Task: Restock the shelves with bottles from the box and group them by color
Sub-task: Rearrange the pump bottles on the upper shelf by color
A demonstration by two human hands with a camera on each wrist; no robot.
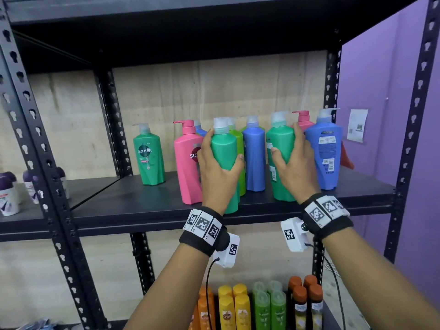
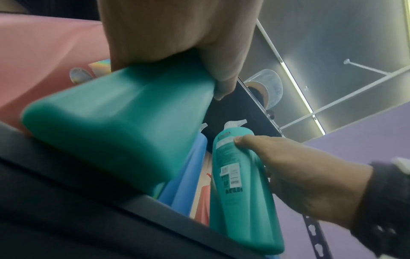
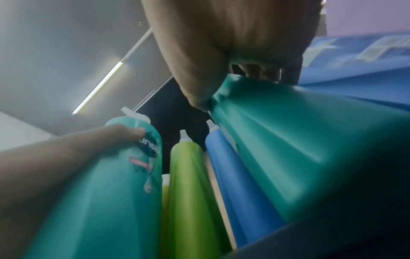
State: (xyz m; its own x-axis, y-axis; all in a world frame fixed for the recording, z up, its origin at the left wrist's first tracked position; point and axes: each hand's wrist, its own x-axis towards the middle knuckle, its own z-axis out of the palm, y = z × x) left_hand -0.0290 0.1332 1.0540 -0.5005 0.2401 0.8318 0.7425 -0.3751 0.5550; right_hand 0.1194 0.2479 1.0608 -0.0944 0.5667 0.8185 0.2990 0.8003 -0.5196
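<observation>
On the black shelf (image 1: 142,206) stand several pump bottles. My left hand (image 1: 217,170) grips a teal-green bottle (image 1: 223,148) at the shelf's front edge; the left wrist view shows that bottle (image 2: 115,119) from below. My right hand (image 1: 294,160) grips a second teal-green bottle (image 1: 281,144), seen close in the right wrist view (image 3: 299,149). Another green Sunsilk bottle (image 1: 148,158) stands alone to the left. A pink bottle (image 1: 187,167) stands beside my left hand. Blue bottles (image 1: 254,153) (image 1: 326,151) and a lime one (image 1: 240,144) stand between and behind.
Slotted black uprights (image 1: 31,129) (image 1: 414,115) frame the bay. A purple wall (image 1: 381,91) lies to the right. The lower shelf holds orange, yellow (image 1: 234,308), green and brown-capped bottles. White deodorant bottles (image 1: 9,196) stand on the neighbouring shelf at left.
</observation>
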